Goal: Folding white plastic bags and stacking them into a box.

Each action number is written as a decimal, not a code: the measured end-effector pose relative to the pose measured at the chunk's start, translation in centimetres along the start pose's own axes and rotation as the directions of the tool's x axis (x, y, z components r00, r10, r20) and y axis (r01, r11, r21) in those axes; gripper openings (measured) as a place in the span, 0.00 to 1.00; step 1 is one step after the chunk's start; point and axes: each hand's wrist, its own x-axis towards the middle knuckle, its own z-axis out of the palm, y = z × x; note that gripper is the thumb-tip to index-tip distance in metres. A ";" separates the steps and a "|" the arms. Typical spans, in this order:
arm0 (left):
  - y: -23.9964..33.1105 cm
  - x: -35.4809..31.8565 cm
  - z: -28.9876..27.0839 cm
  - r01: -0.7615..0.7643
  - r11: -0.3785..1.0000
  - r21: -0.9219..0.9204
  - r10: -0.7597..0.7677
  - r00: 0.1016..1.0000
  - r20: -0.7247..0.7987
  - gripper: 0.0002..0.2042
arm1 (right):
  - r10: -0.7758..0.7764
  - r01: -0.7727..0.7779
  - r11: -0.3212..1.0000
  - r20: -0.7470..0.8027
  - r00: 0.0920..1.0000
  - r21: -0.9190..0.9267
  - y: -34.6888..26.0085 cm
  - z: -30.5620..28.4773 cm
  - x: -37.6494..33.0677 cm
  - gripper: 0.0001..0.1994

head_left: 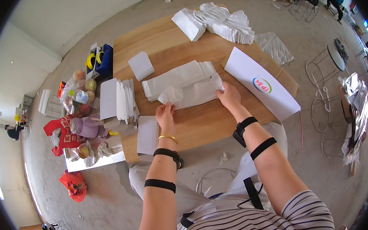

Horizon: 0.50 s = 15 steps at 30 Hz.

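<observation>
Left hand (165, 114) pinches the white paper bag's (193, 95) flap, right hand (229, 96) presses its corner flat on the tabletop (202, 122), mid-fold; creasing looks next.

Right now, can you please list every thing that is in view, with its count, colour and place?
wooden table: one, light brown, centre
flat paper bag: one, white, under both hands
paper bag stacks: several, white, far edge of the table
upright paper stack: one, white, left part of the table
long printed bag: one, white with a coloured oval mark, right part of the table
tape dispenser: one, blue with yellow rolls, beside the left edge of the table
fruit bag: one, clear, left of the table
red bag: one, on the floor, lower left
left hand: holds the near-left corner of the flat bag
right hand: presses on its right end
</observation>
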 end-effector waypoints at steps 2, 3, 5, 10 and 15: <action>0.7 -1.0 -0.7 0.014 0.999 -0.044 -0.015 0.999 -0.037 0.07 | -0.080 0.081 0.992 -0.018 0.997 0.098 0.7 -0.5 -0.4 0.14; 1.2 -1.8 -1.1 0.027 0.996 -0.087 -0.034 0.997 -0.075 0.07 | -0.081 0.082 0.992 -0.016 0.997 0.099 1.1 -0.7 -1.0 0.14; 3.0 -3.4 -2.0 -0.030 0.994 -0.108 0.019 0.995 -0.097 0.07 | -0.103 0.113 0.957 -0.054 0.993 0.266 1.9 -1.4 -2.7 0.12; 8.3 -5.9 -6.0 -0.259 0.964 -0.058 0.242 0.949 -0.203 0.08 | -0.040 -0.004 0.901 0.092 0.995 0.435 3.2 -4.9 -5.8 0.09; 10.7 -7.7 -11.2 -0.252 0.965 -0.069 0.210 0.906 -0.367 0.09 | -0.064 0.002 0.911 0.135 0.989 0.412 5.0 -4.5 -7.4 0.09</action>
